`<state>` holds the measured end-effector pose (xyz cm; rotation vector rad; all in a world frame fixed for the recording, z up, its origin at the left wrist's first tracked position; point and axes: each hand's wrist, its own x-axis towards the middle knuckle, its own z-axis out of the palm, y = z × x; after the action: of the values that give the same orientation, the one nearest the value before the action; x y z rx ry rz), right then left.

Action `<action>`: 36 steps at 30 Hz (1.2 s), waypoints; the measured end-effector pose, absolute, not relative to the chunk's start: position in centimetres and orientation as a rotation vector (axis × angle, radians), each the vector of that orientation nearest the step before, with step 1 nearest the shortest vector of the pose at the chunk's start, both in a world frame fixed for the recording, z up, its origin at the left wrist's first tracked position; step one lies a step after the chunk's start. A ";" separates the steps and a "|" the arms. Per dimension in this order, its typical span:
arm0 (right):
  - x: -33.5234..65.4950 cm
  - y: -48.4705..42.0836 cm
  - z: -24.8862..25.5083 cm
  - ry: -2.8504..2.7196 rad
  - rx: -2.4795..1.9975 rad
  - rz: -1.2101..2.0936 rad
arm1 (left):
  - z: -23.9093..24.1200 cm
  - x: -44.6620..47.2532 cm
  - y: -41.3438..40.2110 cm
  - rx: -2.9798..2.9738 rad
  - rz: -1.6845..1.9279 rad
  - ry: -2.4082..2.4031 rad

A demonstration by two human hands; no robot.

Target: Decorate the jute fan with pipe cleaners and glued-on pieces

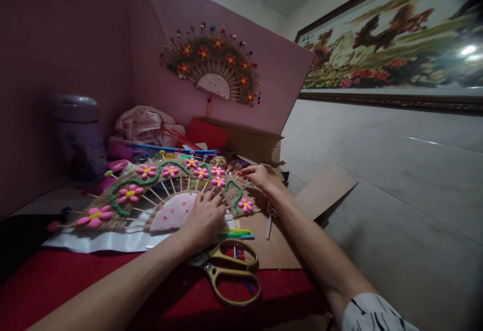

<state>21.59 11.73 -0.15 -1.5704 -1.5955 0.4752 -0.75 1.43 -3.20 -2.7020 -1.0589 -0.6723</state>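
My left hand rests on the fan lying on the table, fingers together; my right hand pinches the fan's rim. Trimming its edge, I judge; next calls for steady holding

1. The scene is dimly lit overall, and colours are rendered muted and slightly grainy.
2. Light is received from the right, where the pale wall is shown brightest.
3. A bright glare spot is reflected in the framed painting, near its right end.
4. The dark wall and the jar on the left are left in deep shadow.
5. The fan and the left hand are rendered moderately sharp.
6. Straight lines are bowed towards the edges, and the top right corner is vignetted black.
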 end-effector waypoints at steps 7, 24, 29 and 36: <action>21.2 11.6 -0.3 -1.648 -1.558 0.456 | -3.1 -0.7 1.4 -2.699 -0.677 -1.060; 21.8 11.5 -0.7 -1.684 -1.614 0.390 | -3.0 -0.7 1.2 -2.697 -0.668 -1.073; 21.6 11.0 -0.5 -1.706 -1.620 0.380 | -2.9 -0.7 1.2 -2.701 -0.667 -1.070; 21.1 10.5 -0.3 -1.733 -1.605 0.361 | -2.9 -0.7 1.2 -2.711 -0.677 -1.068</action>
<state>21.15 10.46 -0.27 -1.6055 -1.7326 0.3612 -0.71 1.17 -2.90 -2.7110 -1.0675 -0.6767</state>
